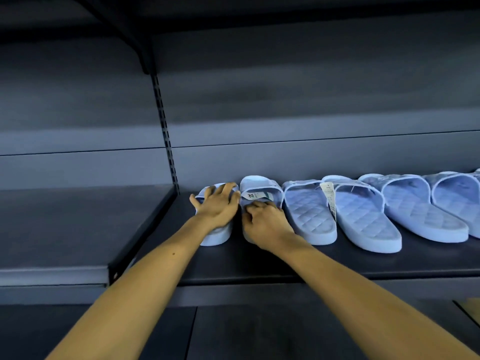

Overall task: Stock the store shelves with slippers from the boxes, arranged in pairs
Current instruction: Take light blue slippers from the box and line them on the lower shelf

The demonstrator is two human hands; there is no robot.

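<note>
Left hand: flat on end slipper.
Right hand: I grip second slipper.
Risk: my sideways push could skew this pair.

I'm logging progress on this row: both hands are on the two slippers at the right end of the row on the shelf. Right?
No. The head view shows the left hand and right hand on the leftmost slipper and second slipper, at the left end of the row on the shelf, not the right.
</note>
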